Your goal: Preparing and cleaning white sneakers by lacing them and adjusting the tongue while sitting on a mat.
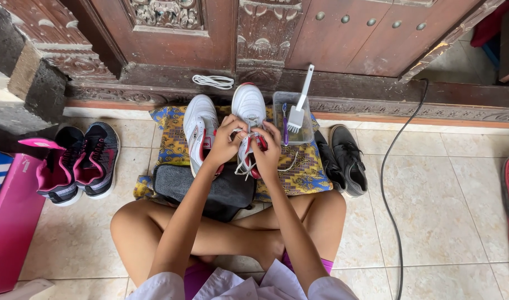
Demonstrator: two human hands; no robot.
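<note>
Here we have both hands, left hand (225, 145) and right hand (267, 151), pinched on the white lace (244, 165) of the white-and-red sneaker (249, 119) lying on the patterned cloth (174, 141). The lace looks limp and light; we judge it best held near its ends.

Two shoes (224, 125) are set on a cloth (307, 169); a tub (307, 133) lies right, sneakers (79, 161) left.
</note>
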